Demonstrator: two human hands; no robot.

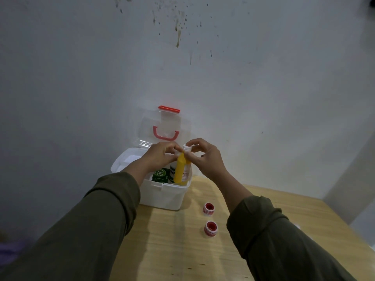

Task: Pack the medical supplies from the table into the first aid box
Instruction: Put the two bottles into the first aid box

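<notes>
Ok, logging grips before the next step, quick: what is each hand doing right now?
Left hand: closed on the yellow bottle, at its neck.
Right hand: fingers pinched at the bottle's white cap.

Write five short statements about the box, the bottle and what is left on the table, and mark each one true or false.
1. The first aid box has its clear lid open. True.
2. Both hands hold the yellow bottle near its white cap. True: the left hand and right hand meet at its top.
3. The bottle lies flat on the table. False: it stands nearly upright over the box.
4. Two red and white tape rolls sit on the table outside the box. True.
5. The box is empty. False: a green package is inside.
</notes>
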